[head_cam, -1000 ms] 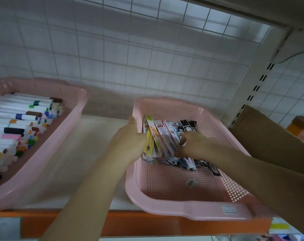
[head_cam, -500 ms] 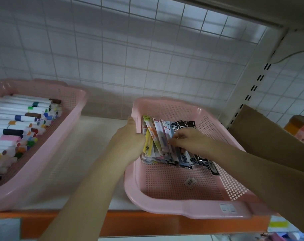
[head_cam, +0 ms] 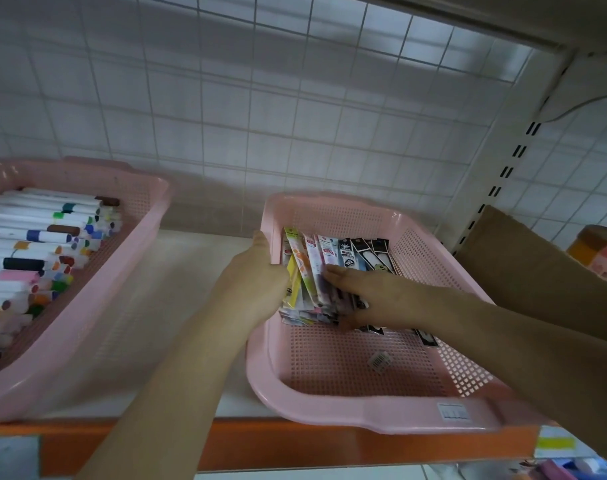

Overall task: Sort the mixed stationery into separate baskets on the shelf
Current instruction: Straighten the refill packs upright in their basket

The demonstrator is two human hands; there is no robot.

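Note:
A pink mesh basket [head_cam: 381,414] sits at the shelf's front right. Several long flat stationery packets [head_cam: 330,251], some coloured and some black, are stacked against its left wall. My left hand [head_cam: 260,282] grips that left wall, thumb outside and fingers inside against a yellow packet. My right hand [head_cam: 375,296] lies flat on the packets with fingers stretched left and the thumb at their near ends. It hides the middle of the stack. A second pink basket [head_cam: 87,306] on the left holds several white markers [head_cam: 35,237] with coloured caps.
A loose barcode label [head_cam: 379,360] lies on the right basket's floor. Brown cardboard [head_cam: 537,271] leans behind my right arm, beside a slotted white upright [head_cam: 503,168]. The white shelf [head_cam: 191,271] has an orange front edge [head_cam: 295,445] and a wire grid behind.
My right hand has slid left over the packets and flattened, pressing them toward the left wall. My left hand has stayed on the basket's left wall.

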